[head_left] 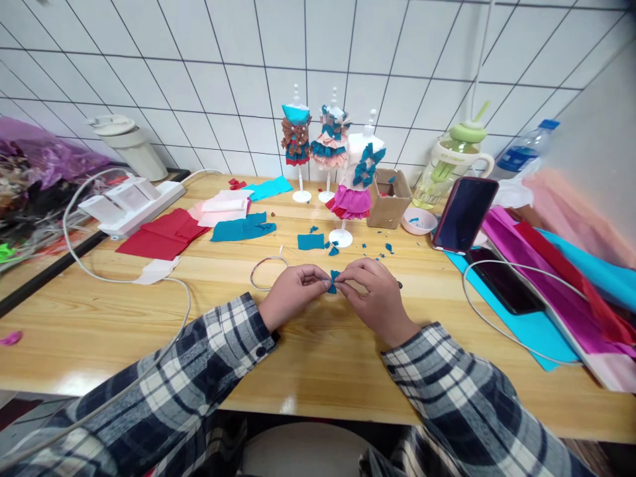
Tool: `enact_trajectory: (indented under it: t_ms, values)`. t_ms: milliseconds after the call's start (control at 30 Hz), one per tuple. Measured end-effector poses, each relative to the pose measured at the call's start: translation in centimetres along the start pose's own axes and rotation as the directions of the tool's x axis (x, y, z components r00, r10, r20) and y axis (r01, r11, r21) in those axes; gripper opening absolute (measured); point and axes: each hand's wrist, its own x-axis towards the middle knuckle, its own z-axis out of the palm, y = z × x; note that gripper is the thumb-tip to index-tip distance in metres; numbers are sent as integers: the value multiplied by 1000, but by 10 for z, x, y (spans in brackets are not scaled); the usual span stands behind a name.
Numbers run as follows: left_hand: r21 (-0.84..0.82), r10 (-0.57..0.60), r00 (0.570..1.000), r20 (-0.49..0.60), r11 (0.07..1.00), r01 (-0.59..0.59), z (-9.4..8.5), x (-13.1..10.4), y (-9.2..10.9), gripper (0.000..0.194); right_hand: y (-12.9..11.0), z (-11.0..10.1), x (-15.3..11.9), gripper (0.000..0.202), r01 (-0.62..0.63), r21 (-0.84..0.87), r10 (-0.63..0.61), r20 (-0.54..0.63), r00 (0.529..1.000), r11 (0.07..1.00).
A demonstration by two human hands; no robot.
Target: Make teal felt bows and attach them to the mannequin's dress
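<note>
Power strip [142,211] left; 2 phones [466,215] right.

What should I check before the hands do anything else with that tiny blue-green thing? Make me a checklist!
1. Left hand pinching the small teal piece: ok.
2. Right hand pinching it too: ok.
3. Middle of the piece neat and tight: cannot tell, fingertips cover it.
4. Front dress form upright: ok.
5. Table free of loose teal scraps: not ok, several lie beyond the hands.
6. White cable off the left sleeve: not ok, it crosses over it.
</note>
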Motion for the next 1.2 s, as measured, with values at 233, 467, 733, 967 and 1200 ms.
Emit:
enact_trajectory:
  t_ms: [233,467,733,967,1200]
  values:
    - [-16,-3,1000,12,1000,3,0,-1,-1,21,0,1,1,4,-2,10,2,-5,1000,1000]
    - [-104,-50,998,35,993,53,-2,-1,-4,23,1,-2,0,10,48,-73,-48,-3,999,996]
    - [-166,-86,995,43,982,92,-4,1,-7,18,2,-2,-1,14,147,-143,-147,10,989,979]
    - [-289,-129,991,29,948,132,-6,2,-8,21,3,-4,-1,15,196,-201,-193,34,981,960]
    - [-299,-91,996,15,950,92,-5,2,-7,23,2,-6,-1,26,237,-273,-220,93,971,932]
